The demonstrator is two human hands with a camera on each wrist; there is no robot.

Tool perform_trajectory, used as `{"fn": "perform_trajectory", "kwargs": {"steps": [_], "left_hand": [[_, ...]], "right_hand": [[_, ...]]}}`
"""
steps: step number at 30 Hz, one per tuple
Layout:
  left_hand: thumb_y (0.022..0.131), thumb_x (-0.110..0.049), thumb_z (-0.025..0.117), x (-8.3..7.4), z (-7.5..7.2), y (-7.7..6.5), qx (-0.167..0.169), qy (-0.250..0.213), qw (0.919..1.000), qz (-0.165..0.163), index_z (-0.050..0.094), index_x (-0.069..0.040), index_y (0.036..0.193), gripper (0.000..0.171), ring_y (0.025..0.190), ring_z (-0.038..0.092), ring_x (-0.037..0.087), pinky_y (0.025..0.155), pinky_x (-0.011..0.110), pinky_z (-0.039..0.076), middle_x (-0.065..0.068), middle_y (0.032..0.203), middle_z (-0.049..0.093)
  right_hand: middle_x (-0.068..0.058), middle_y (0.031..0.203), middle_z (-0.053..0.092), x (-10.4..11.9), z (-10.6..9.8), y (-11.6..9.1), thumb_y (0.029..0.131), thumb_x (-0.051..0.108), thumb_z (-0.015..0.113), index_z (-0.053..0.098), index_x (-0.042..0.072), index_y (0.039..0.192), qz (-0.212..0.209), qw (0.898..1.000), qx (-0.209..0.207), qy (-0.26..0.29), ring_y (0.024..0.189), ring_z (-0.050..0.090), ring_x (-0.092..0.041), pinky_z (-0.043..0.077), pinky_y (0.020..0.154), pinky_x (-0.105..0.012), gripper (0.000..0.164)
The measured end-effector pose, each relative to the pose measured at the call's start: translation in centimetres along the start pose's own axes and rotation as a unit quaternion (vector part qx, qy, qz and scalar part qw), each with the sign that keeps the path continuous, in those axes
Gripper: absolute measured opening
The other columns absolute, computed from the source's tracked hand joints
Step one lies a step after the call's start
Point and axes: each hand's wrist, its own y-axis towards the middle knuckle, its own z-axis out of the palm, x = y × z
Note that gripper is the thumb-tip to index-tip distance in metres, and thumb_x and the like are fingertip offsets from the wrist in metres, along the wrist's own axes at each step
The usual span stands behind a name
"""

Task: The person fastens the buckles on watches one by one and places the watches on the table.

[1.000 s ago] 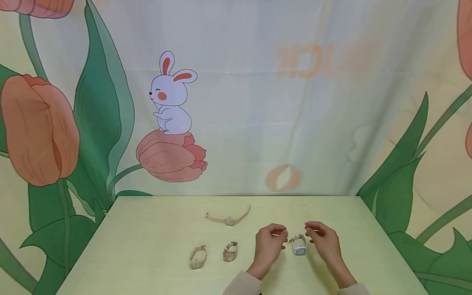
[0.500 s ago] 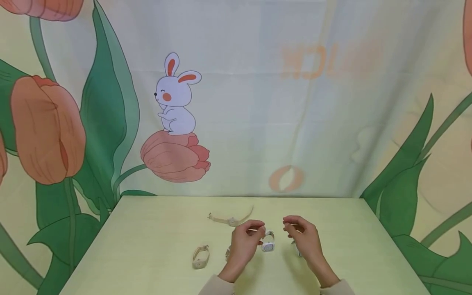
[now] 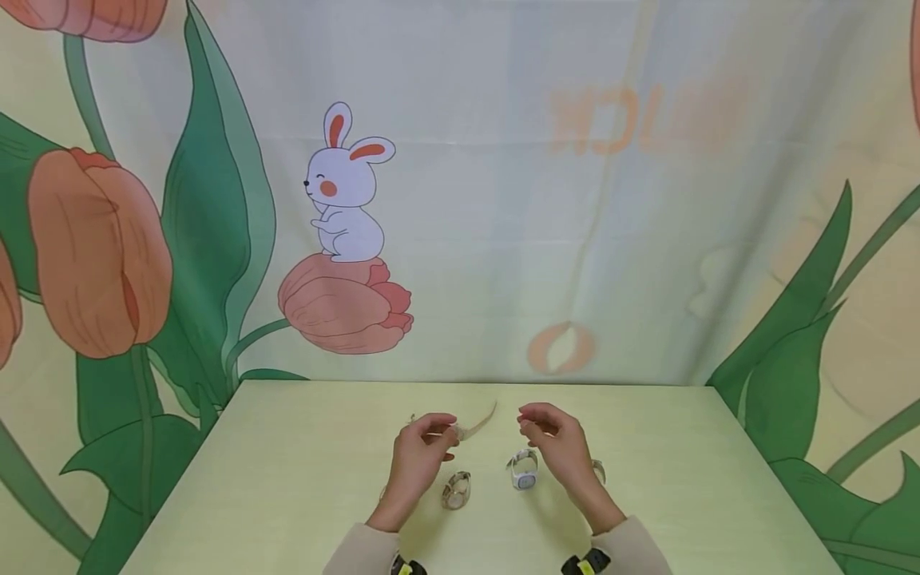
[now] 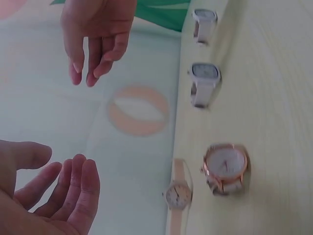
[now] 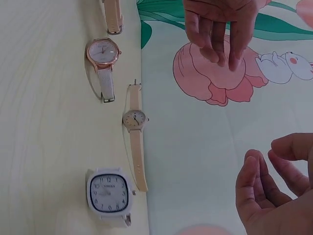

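My left hand (image 3: 417, 463) hovers over the table with loosely bent fingers, holding nothing. Just beyond its fingertips lies a beige-strapped watch (image 3: 477, 425), laid out flat and partly hidden by the hand. A rose-gold watch (image 3: 456, 491) sits to the right of the left wrist. My right hand (image 3: 564, 455), also holding nothing, hangs above and to the right of a square white watch (image 3: 525, 477). A second white watch (image 3: 599, 471) is mostly covered by the right wrist. Behind the left wrist, another beige watch (image 5: 113, 17) is largely hidden in the head view.
A pale yellow-green tabletop (image 3: 287, 479) bears the watches. At its back edge rises a cloth backdrop (image 3: 467, 239) printed with tulips, leaves and a white rabbit.
Both hands have moved left and a little farther back, still apart. The left hand now covers part of the flat watch and has uncovered the square white watch. The watches have not visibly moved.
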Motion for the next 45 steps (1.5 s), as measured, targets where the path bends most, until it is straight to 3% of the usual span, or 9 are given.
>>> {"fn": "perform_trajectory", "kwargs": {"steps": [6,12,18,22,29,35,41,45], "left_hand": [[0.094,-0.01,0.063,1.3,-1.3,1.8,-0.006,0.015,0.9996,-0.023,0.069,-0.003,0.113,0.022,0.084,0.072,0.027,0.066,0.03,0.06,0.017,0.096,0.072],[0.094,-0.01,0.062,3.0,-2.1,3.5,0.002,0.024,0.9974,-0.068,0.065,-0.002,0.119,0.026,0.085,0.073,0.025,0.068,0.033,0.061,0.019,0.1,0.072],[0.095,-0.012,0.06,4.3,-1.9,4.8,0.021,0.029,0.9927,-0.115,0.062,-0.004,0.127,0.033,0.089,0.072,0.03,0.068,0.033,0.061,0.023,0.107,0.07],[0.094,-0.009,0.058,5.2,-1.5,5.5,0.019,0.028,0.9898,-0.139,0.059,-0.001,0.129,0.036,0.082,0.071,0.026,0.066,0.032,0.06,0.025,0.105,0.07],[0.095,-0.005,0.053,6.2,-0.8,6.1,0.025,-0.013,0.9828,-0.183,0.053,0.004,0.134,0.039,0.066,0.065,0.012,0.062,0.031,0.06,0.025,0.1,0.07],[0.096,-0.005,0.049,6.9,-0.5,6.2,0.025,-0.006,0.9727,-0.231,0.053,0.0,0.134,0.039,0.065,0.062,0.012,0.063,0.031,0.06,0.017,0.093,0.069],[0.096,-0.003,0.051,7.1,-0.2,6.2,0.017,0.005,0.9735,-0.228,0.056,0.002,0.129,0.034,0.068,0.065,0.013,0.062,0.03,0.06,0.022,0.101,0.067],[0.096,-0.005,0.053,7.0,-0.2,6.1,0.015,0.009,0.9738,-0.227,0.057,0.004,0.125,0.03,0.068,0.066,0.014,0.062,0.029,0.06,0.022,0.099,0.067]], "right_hand": [[-0.019,0.105,0.07,-0.9,1.7,1.4,0.09,0.002,0.065,0.069,0.006,0.112,0.031,0.999,0.03,0.025,0.081,0.068,-0.012,0.058,0.069,-0.025,0.022],[-0.013,0.101,0.068,-2.0,3.6,3.0,0.091,0.004,0.064,0.067,0.006,0.117,0.06,0.997,0.057,-0.007,0.086,0.07,-0.024,0.059,0.069,-0.03,0.027],[-0.014,0.105,0.065,-2.7,5.5,4.0,0.093,0.004,0.061,0.063,0.007,0.126,0.107,0.991,0.085,-0.01,0.086,0.069,-0.025,0.059,0.067,-0.031,0.033],[-0.019,0.109,0.064,-3.4,6.8,4.3,0.094,0.003,0.056,0.058,0.004,0.132,0.137,0.986,0.096,0.01,0.088,0.068,-0.027,0.059,0.067,-0.03,0.037],[-0.018,0.11,0.063,-4.8,8.5,4.7,0.093,0.002,0.053,0.051,0.002,0.139,0.194,0.975,0.101,0.042,0.08,0.067,-0.021,0.06,0.07,-0.033,0.046],[-0.019,0.105,0.063,-5.6,9.1,4.9,0.092,-0.001,0.051,0.05,0.001,0.139,0.227,0.967,0.108,0.041,0.062,0.06,-0.011,0.054,0.056,-0.024,0.047],[-0.007,0.077,0.059,-5.4,9.4,4.4,0.09,-0.001,0.051,0.054,0.001,0.135,0.235,0.965,0.109,0.032,0.06,0.057,-0.011,0.055,0.056,-0.026,0.045],[-0.007,0.077,0.062,-5.2,9.2,4.2,0.091,0.002,0.054,0.059,0.0,0.126,0.244,0.965,0.097,0.023,0.061,0.058,-0.011,0.056,0.056,-0.027,0.035]]}}
